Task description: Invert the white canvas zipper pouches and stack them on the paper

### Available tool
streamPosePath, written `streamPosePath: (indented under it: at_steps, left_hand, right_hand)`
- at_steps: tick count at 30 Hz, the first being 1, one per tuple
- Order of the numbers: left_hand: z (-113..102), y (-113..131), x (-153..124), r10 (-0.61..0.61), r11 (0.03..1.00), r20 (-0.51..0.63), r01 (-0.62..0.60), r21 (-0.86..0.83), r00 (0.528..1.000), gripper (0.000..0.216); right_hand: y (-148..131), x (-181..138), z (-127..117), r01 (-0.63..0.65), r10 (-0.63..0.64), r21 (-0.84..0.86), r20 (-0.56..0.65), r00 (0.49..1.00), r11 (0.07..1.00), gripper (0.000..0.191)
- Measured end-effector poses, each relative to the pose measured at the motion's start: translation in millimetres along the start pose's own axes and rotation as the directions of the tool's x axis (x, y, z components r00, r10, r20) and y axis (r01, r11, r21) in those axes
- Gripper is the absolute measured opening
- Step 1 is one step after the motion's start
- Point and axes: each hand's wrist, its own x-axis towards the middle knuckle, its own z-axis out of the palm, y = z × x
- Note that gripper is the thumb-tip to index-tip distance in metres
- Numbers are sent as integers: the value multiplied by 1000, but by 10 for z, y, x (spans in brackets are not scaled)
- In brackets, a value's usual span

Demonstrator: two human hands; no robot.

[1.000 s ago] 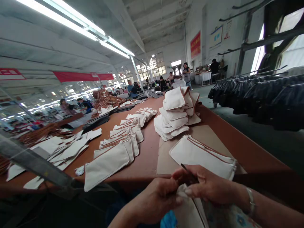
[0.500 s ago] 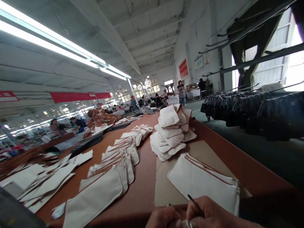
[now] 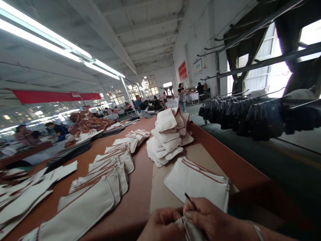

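At the bottom edge, my left hand (image 3: 164, 223) is closed, pinching the edge of an off-white fabric piece (image 3: 192, 231). Pressed close beside it, my right hand (image 3: 210, 216) is closed around a thin dark tool (image 3: 190, 202) whose end sticks up past the fingers. The tool's kind and its working tip are hidden. The right fingers also touch the off-white piece, most of which is out of sight below. Just beyond my hands lies a small pile of off-white pouches with brown trim (image 3: 198, 179), on a sheet of cardboard (image 3: 160, 187).
A taller pouch stack (image 3: 167, 140) stands behind. Rows of overlapping pouches (image 3: 82, 204) run along the left of the brown table (image 3: 136, 187). Flat white pieces (image 3: 30, 197) lie farther left. A rack of dark hanging items (image 3: 250, 117) stands right; people (image 3: 182, 97) are in the background.
The view has swung right, so the table's contents sit farther left. My hands show more fully and higher in the picture, still together on the off-white piece with the dark tool.
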Motion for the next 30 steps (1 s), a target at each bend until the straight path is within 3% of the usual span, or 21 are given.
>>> streamPosePath:
  at_steps: [4, 10, 17, 25, 30]
  left_hand:
    - [103, 3, -28, -51, 997, -47, 48, -58, 998, 41]
    - [125, 77, 12, -109, 992, 43, 106, 68, 993, 35]
    - [141, 44, 48, -44, 972, -16, 46, 230, 999, 35]
    - [85, -64, 135, -81, 978, 4, 78, 194, 997, 35]
    - [59, -41, 102, -168, 980, 43, 162, 119, 985, 36]
  right_hand:
    - [19, -90, -63, -59, 59, 29, -17, 998, 998, 34]
    - [-147, -117, -157, -153, 152, 12, 46, 987, 988, 40]
    - [-156, -64, -153, -90, 87, -165, -22, 996, 982, 29]
    - [-64, -54, -166, -120, 102, -168, -114, 988, 978, 12]
    - [25, -150, -146, 37, -77, -239, -161, 984, 970, 10]
